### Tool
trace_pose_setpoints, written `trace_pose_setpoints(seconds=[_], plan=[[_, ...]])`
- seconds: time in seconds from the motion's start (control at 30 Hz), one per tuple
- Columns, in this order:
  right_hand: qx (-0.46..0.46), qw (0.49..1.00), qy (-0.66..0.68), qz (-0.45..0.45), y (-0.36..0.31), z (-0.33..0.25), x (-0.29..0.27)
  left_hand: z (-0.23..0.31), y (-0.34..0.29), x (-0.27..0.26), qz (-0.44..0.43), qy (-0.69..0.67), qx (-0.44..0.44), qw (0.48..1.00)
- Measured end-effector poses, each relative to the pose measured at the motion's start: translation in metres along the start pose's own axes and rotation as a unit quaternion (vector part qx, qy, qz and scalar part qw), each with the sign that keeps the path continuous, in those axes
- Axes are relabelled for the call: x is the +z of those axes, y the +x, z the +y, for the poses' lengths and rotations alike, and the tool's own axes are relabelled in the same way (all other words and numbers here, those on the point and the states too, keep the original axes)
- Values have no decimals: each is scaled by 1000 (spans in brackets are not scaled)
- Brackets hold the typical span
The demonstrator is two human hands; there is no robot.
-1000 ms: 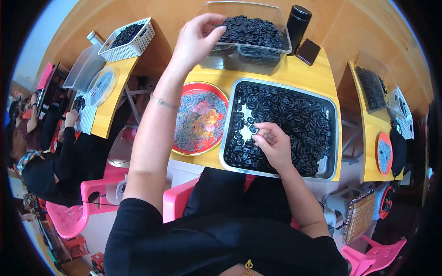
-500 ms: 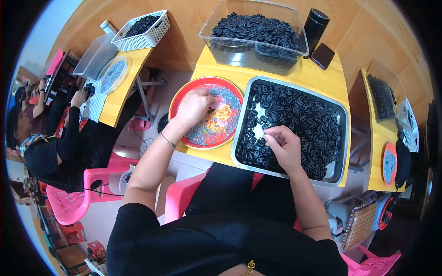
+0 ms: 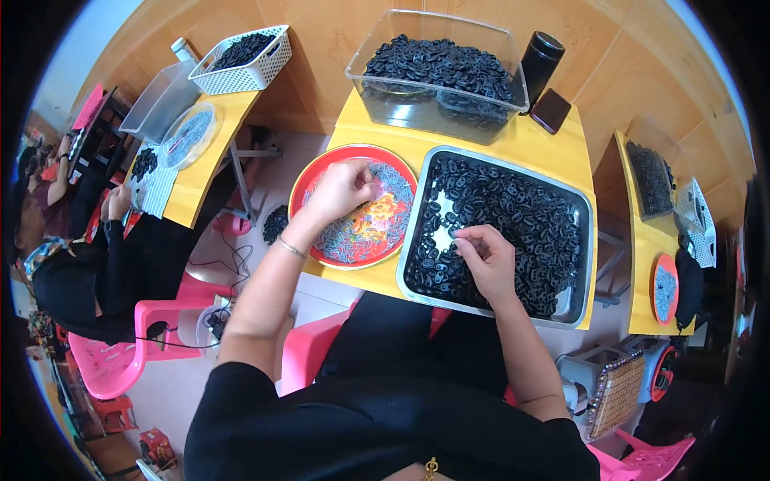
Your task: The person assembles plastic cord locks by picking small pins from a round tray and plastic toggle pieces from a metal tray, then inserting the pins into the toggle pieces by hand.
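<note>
The right hand is held above the metal tray, thumb and fingertips drawn together; whether a piece is pinched cannot be told. Small black two-holed pieces are heaped in the tray, set on the yellow bench. To its left, the left hand is held over the red plate, fingers curled, its grip hidden; thin grey slivers are strewn there. Beyond, a clear bin is piled with similar black pieces, beside a black cylinder.
</note>
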State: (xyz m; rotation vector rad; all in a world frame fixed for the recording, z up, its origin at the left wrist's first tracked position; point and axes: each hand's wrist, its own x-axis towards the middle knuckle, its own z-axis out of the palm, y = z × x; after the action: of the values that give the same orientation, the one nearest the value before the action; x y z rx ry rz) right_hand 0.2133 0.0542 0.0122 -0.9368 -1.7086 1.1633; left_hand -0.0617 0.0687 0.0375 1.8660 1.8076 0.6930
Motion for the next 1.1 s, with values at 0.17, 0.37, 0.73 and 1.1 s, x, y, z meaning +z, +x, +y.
trace_pose_setpoints(seconds=[0.17, 0.37, 0.73, 1.1], plan=[[6, 995, -87, -49, 20, -5, -2, 12, -15, 36, 25, -538, -20, 843], [-125, 888, -408, -171, 51, 6, 2, 56, -28, 53, 9, -669, -53, 741], [-227, 784, -557, -152, 42, 12, 17, 55, -38, 79, -10, -659, -64, 749], [66, 992, 105, -37, 15, -11, 2, 60, -41, 85, 7, -613, -5, 790]])
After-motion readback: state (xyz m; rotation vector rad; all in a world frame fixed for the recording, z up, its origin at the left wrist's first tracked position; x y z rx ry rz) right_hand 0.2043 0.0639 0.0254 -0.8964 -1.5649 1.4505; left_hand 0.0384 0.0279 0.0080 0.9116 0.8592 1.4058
